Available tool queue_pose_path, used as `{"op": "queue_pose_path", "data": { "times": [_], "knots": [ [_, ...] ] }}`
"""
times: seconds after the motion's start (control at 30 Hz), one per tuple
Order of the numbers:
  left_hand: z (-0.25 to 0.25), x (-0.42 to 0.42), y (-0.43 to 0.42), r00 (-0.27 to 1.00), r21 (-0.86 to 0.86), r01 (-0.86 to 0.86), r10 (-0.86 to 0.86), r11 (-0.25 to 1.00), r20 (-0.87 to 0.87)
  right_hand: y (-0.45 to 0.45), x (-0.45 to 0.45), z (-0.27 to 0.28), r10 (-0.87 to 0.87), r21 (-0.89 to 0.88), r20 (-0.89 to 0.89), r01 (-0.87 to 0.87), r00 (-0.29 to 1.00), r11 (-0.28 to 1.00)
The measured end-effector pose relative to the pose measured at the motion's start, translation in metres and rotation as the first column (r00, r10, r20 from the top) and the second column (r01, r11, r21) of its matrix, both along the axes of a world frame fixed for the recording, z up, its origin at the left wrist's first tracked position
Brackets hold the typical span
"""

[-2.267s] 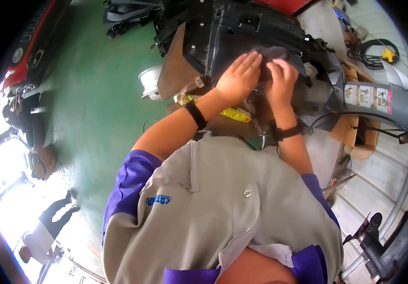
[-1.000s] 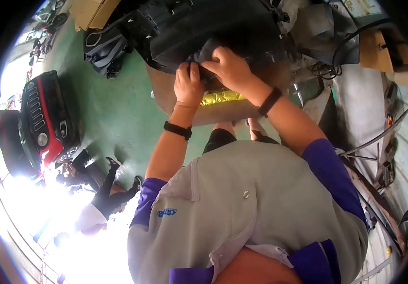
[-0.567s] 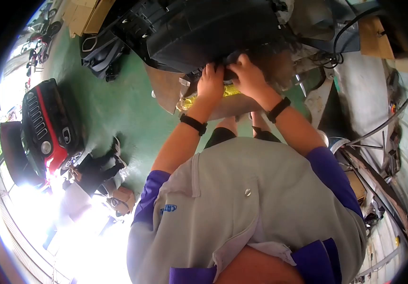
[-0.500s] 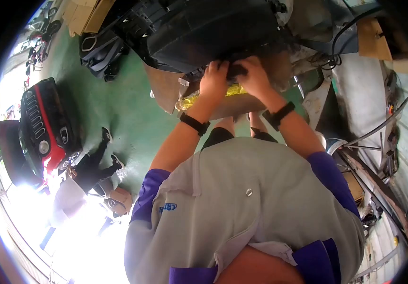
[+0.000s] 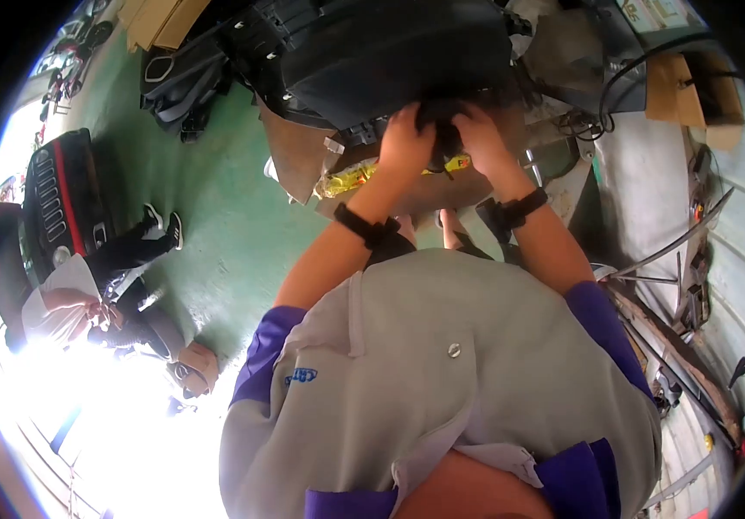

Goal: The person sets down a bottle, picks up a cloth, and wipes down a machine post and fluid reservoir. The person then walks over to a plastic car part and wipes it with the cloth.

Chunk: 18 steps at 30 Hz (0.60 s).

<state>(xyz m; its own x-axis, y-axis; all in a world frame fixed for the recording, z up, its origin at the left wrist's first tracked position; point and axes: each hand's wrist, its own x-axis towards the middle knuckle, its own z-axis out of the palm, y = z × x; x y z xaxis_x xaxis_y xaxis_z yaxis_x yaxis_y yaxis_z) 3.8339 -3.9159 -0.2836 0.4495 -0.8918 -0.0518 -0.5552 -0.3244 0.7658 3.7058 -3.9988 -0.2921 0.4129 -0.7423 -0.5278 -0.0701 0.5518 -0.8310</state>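
Observation:
A small black part (image 5: 444, 143) sits between my two hands at the lower edge of a large black plastic car part (image 5: 390, 65). My left hand (image 5: 405, 138) closes on the left side of the small part, its fingertips partly hidden. From the other side my right hand (image 5: 482, 138) grips the same part, with the fingers curled over its top. What exactly the small part is, I cannot make out. Below my hands lies a yellow wrapper (image 5: 345, 180) on a brown board (image 5: 420, 192).
Left on the green floor (image 5: 217, 190) are a black plastic part (image 5: 182, 91) and a red-and-black car front (image 5: 65, 195). Another person (image 5: 87, 285) crouches or sits there. An open cardboard box (image 5: 693, 91), a black cable (image 5: 619, 82) and metal scraps (image 5: 675, 346) are on the right.
My hands have come slightly apart, and the small black part shows larger between them. The view has shifted slightly. The other person at the left has moved.

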Motion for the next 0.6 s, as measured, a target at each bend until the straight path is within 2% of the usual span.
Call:
{"op": "queue_pose_path", "data": {
  "times": [0.07,0.1,0.13,0.17,0.2,0.23,0.33,0.37,0.4,0.43,0.47,0.5,0.6],
  "knots": [
    [0.023,0.005,0.007,0.977,0.122,-0.111,0.131,0.986,-0.167,-0.004,0.0,-0.008,0.107,0.003,0.141,-0.108,0.984,0.994],
    [0.01,0.011,0.01,0.942,0.106,-0.109,0.137,0.988,-0.306,-0.001,-0.003,0.011,0.138,-0.001,0.231,-0.141,0.963,0.99],
    [0.017,0.012,0.008,0.765,0.116,-0.102,0.153,0.988,-0.626,0.006,-0.005,0.015,0.165,-0.253,0.085,-0.139,0.983,0.958],
    [0.022,0.011,0.006,0.481,0.125,-0.094,0.155,0.988,-0.863,0.013,-0.01,0.018,0.151,-0.482,-0.067,-0.165,0.986,0.86],
    [0.03,0.007,0.004,0.129,0.129,-0.085,0.139,0.988,-0.982,0.018,-0.013,0.018,0.098,-0.675,-0.21,-0.217,0.973,0.705],
    [0.035,-0.001,0.001,0.064,0.084,-0.085,0.09,0.993,-0.994,0.023,-0.014,0.013,-0.055,-0.758,-0.318,-0.218,0.947,0.615],
    [0.049,-0.019,-0.018,0.579,0.181,0.147,0.064,0.972,-0.813,0.005,-0.033,0.013,0.031,-0.497,-0.162,-0.108,0.986,0.861],
    [0.048,-0.027,-0.021,0.736,0.13,0.178,-0.044,0.975,-0.676,0.001,-0.04,0.012,0.022,-0.404,-0.036,-0.035,0.999,0.914],
    [0.051,-0.025,-0.021,0.866,0.04,0.223,-0.179,0.974,-0.468,-0.004,-0.046,0.006,-0.007,-0.486,-0.099,-0.042,0.995,0.873],
    [0.057,-0.025,-0.024,0.931,-0.03,0.291,-0.29,0.956,-0.223,-0.01,-0.051,0.001,-0.046,-0.562,-0.162,-0.054,0.986,0.825],
    [0.062,-0.026,-0.027,0.927,-0.08,0.374,-0.372,0.924,0.042,-0.014,-0.056,-0.004,-0.094,-0.635,-0.221,-0.07,0.971,0.769],
    [0.066,-0.026,-0.029,0.933,-0.107,0.351,-0.338,0.93,0.122,-0.015,-0.057,0.019,-0.14,-0.715,-0.279,-0.108,0.95,0.691],
    [0.024,-0.015,-0.035,0.955,-0.133,0.222,-0.188,0.966,0.228,-0.028,-0.058,-0.007,-0.157,-0.833,-0.432,-0.326,0.888,0.447]
  ]
}}
